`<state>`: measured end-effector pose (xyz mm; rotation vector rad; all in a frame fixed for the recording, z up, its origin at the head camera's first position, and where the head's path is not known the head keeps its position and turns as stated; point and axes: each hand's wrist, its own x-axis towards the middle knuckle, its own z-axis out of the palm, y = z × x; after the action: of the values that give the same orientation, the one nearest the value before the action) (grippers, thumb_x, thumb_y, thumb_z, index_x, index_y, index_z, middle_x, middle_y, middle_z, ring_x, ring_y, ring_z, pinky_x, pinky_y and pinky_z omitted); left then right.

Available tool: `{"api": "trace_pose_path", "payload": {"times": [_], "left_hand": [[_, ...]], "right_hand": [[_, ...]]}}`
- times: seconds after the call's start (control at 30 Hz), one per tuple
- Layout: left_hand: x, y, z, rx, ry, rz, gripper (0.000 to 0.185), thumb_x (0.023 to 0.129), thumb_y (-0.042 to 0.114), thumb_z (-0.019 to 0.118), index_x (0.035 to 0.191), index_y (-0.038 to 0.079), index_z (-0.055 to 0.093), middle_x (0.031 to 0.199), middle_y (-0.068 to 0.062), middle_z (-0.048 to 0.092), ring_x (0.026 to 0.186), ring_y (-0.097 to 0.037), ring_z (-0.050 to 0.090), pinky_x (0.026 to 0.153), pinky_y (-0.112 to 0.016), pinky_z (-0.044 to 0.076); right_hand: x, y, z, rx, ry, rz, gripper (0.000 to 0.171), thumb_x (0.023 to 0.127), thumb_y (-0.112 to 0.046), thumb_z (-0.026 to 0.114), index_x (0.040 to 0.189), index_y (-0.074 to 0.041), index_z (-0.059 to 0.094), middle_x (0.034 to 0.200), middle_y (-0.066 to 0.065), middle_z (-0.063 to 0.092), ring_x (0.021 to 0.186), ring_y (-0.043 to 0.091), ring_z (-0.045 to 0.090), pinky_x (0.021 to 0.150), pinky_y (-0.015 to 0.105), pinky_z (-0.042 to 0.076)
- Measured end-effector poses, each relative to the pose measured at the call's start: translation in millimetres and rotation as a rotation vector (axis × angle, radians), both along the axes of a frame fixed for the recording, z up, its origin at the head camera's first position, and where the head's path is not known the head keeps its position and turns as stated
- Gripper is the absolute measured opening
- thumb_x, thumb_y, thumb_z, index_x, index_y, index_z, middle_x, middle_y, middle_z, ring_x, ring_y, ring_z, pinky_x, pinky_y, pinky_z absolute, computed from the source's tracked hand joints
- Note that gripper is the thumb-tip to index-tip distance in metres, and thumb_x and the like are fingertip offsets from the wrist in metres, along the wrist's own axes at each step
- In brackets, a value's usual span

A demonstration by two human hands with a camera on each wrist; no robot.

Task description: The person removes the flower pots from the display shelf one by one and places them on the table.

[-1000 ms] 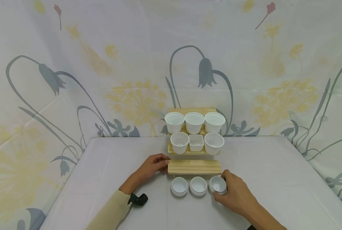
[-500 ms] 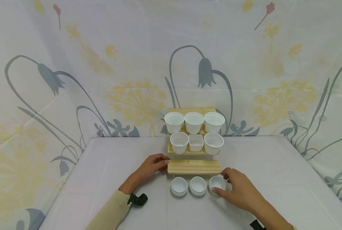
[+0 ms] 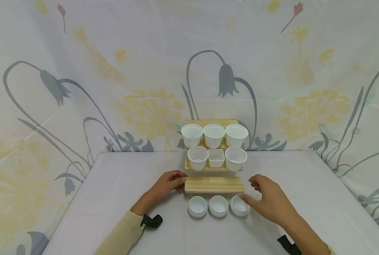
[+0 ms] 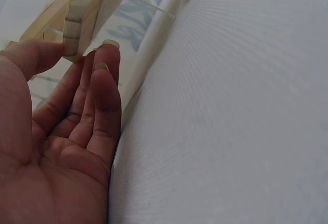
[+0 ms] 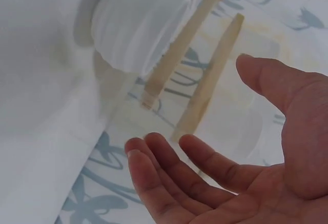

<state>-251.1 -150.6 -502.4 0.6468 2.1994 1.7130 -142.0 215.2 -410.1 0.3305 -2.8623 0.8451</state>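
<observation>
A tiered wooden display stand (image 3: 214,185) has pale plank shelves on clear supports. My left hand (image 3: 168,186) holds the left end of its lowest plank (image 4: 73,26), thumb against the end and fingers below. Three small round white jars (image 3: 197,207) stand in a row on the table before that plank. My right hand (image 3: 270,200) is to the right of the plank, fingers loosely bent and spread. In the right wrist view nothing lies between its fingers (image 5: 212,162), and the nearest white jar (image 5: 138,24) is apart from them.
On the upper shelves stand several white cups (image 3: 214,136) in two rows; a square cup (image 3: 216,158) is in the middle of the lower row. A white cloth covers the table (image 3: 138,164). Behind hangs a flower-patterned cloth (image 3: 164,71).
My right hand has let go of the rightmost jar and moved up and to the right, its fingers opening. The jar stays in the row. My left hand keeps its place.
</observation>
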Motion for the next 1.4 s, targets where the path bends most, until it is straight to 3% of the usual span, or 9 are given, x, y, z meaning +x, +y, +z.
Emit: {"api": "trace_pose_path", "payload": {"times": [0.37, 1.03, 1.4], "left_hand": [[0.7, 0.5, 1.0, 0.003, 0.003, 0.003, 0.027, 0.110, 0.018, 0.060, 0.123, -0.003, 0.069, 0.097, -0.007, 0.071, 0.088, -0.020, 0.067, 0.079, -0.031, 0.059], [1.3, 0.7, 1.5, 0.026, 0.000, -0.004, 0.027, 0.109, 0.018, 0.060, 0.122, -0.004, 0.068, 0.096, -0.007, 0.072, 0.087, -0.019, 0.068, 0.078, -0.031, 0.058], [-0.5, -0.3, -0.6, 0.025, -0.002, -0.006, 0.027, 0.109, 0.018, 0.059, 0.123, -0.004, 0.068, 0.097, -0.007, 0.072, 0.088, -0.021, 0.068, 0.078, -0.031, 0.058]], "right_hand": [[-10.7, 2.1, 9.2, -0.016, 0.114, -0.021, 0.049, 0.091, -0.031, 0.086, 0.121, 0.001, 0.064, 0.114, 0.015, 0.068, 0.101, 0.035, 0.069, 0.088, 0.053, 0.059], [-26.5, 4.5, 22.2, -0.056, 0.137, -0.067, 0.060, 0.094, -0.036, 0.083, 0.132, 0.003, 0.059, 0.128, 0.023, 0.062, 0.111, 0.042, 0.067, 0.095, 0.057, 0.056], [-33.4, -4.3, 26.9, -0.083, 0.175, -0.064, 0.070, 0.090, -0.031, 0.087, 0.138, 0.006, 0.053, 0.133, 0.026, 0.057, 0.117, 0.045, 0.062, 0.098, 0.060, 0.054]]}}
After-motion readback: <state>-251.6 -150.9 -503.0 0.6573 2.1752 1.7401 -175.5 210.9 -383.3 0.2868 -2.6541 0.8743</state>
